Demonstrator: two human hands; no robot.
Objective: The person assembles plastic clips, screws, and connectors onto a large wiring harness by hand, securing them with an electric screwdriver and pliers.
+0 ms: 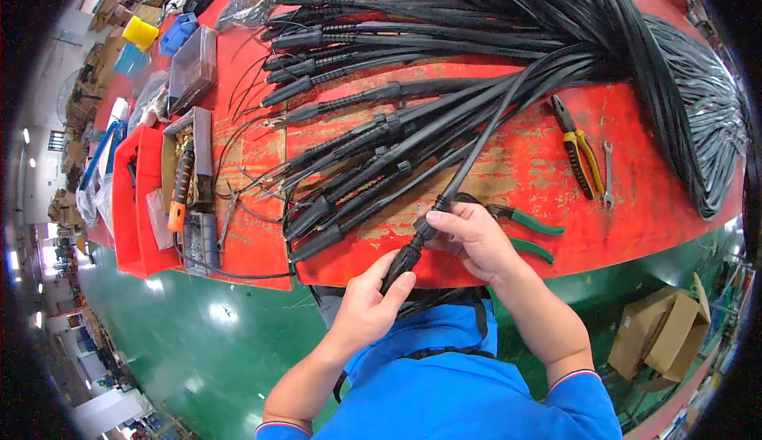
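Note:
At the table's front edge I hold one black cable point(482, 150) by its thick end. My left hand point(370, 306) is closed round the black handle-like sleeve point(406, 259) at the cable's tip. Just above it, my right hand point(470, 236) pinches the collar where cable and sleeve meet. Pliers with green handles point(536, 223) lie beside my right hand, their jaws partly hidden behind it. To the left of the held piece, several similar black cable ends point(341, 202) rest in rows, with thin wires sticking out of their tips.
Yellow-and-black pliers point(583, 156) and a wrench point(608, 175) lie on the red table point(508, 178). Large black and grey cable bundles point(683, 90) fill the right side. At left stand a red bin point(127, 225), grey bins point(193, 71) and an orange-and-black handled tool point(182, 190). An open carton point(659, 333) sits below right.

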